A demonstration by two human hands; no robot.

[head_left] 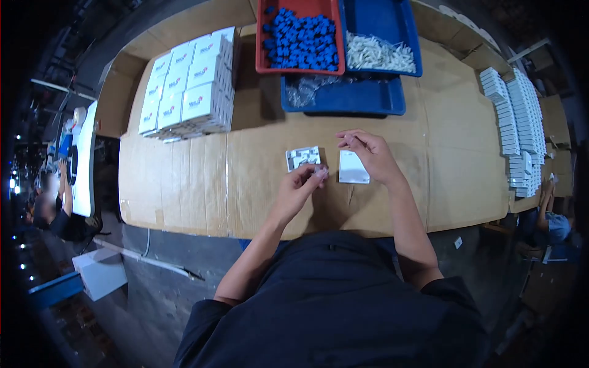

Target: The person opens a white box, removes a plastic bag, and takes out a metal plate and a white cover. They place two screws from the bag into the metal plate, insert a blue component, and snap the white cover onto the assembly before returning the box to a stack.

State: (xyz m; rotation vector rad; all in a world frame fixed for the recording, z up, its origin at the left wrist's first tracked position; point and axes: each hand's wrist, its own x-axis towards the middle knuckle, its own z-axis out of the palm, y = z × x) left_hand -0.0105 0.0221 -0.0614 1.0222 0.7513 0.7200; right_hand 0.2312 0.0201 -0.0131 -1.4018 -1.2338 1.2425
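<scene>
My left hand (pixel 300 186) is closed in a pinch, with a small clear, crinkled plastic piece (pixel 321 172) at its fingertips. Just beyond those fingers lies a flat black-and-white printed piece (pixel 303 157) on the cardboard. My right hand (pixel 375 158) hovers over a white rectangular box or card (pixel 353 168), its thumb and fingers drawn together; I cannot tell what is between them. The right hand covers the upper right part of that white piece.
White boxes (pixel 178 83) form a stack at the left. A red tray (pixel 300 70) holds blue plastic parts, a blue tray (pixel 377 15) white ones, and a lower blue tray (pixel 362 98) clear bags. More small boxes (pixel 518 116) stand right. People work at both sides.
</scene>
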